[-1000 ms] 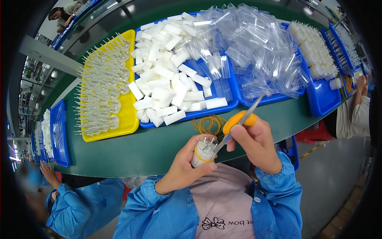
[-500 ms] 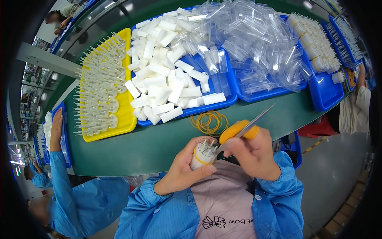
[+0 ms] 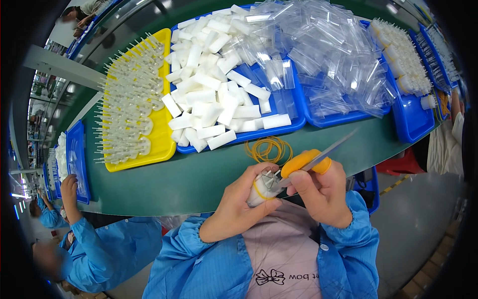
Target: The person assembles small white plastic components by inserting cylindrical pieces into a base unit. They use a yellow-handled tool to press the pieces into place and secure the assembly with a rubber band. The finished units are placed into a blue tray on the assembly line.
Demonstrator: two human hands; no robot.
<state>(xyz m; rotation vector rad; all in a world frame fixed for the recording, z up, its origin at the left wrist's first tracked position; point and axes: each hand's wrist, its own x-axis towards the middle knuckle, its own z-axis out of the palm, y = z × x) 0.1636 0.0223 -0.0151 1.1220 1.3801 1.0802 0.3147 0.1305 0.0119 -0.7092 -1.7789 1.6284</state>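
The left hand [image 3: 231,212] is closed around a white cylinder [image 3: 259,193], which is tilted, with a yellow band around it and pale prongs at its upper end. The right hand [image 3: 323,197] grips a slim metal tool [image 3: 334,148], its lower end at the cylinder's top; whether they touch is hard to tell. An orange cover [image 3: 298,163] sheathes one right finger. Just beyond, yellow rubber bands [image 3: 259,158] lie on the green surface [image 3: 199,182]. Farther out stand a yellow tray [image 3: 162,142] of pronged pieces and blue trays [image 3: 300,119] holding white blocks [image 3: 204,107] and clear plastic pieces [image 3: 328,55].
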